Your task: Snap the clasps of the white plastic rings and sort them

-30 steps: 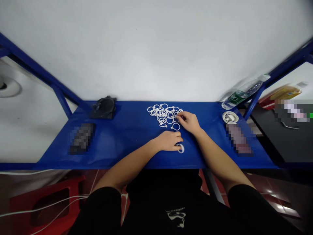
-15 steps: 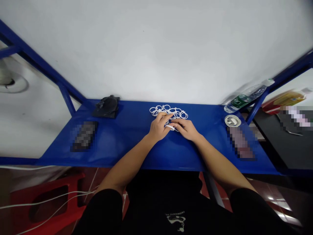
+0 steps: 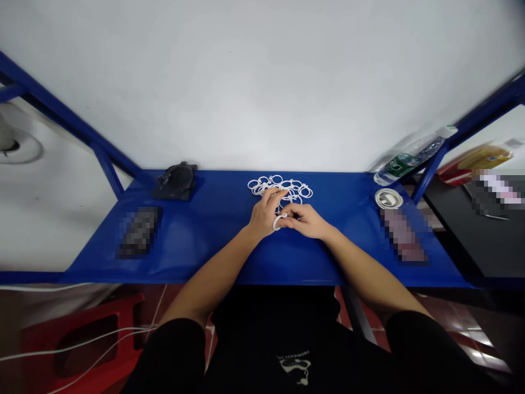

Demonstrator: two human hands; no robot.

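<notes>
A white curtain ring (image 3: 276,224) is tilted up between my two hands, just in front of a heap of similar rings. My left hand (image 3: 263,214) curls around its left side, with the thumb mostly hidden. From the right, my right hand (image 3: 308,221) pinches the same ring between thumb and forefinger. The heap of white rings (image 3: 305,190) lies behind my fingers on the blue table (image 3: 213,230). Some of its rings have small eyelets, and my hands cover its near part.
A crumpled black bag (image 3: 176,181) and a blurred dark object (image 3: 139,232) lie on the left. To the right are a water bottle (image 3: 410,157), a coiled white cable (image 3: 389,199) and a blurred pinkish object (image 3: 404,235). Blue frame bars (image 3: 107,169) flank the table.
The held ring has turned from nearly flat to more upright and shifted slightly left and nearer to me. My right hand has moved a little left and closer to the left one.
</notes>
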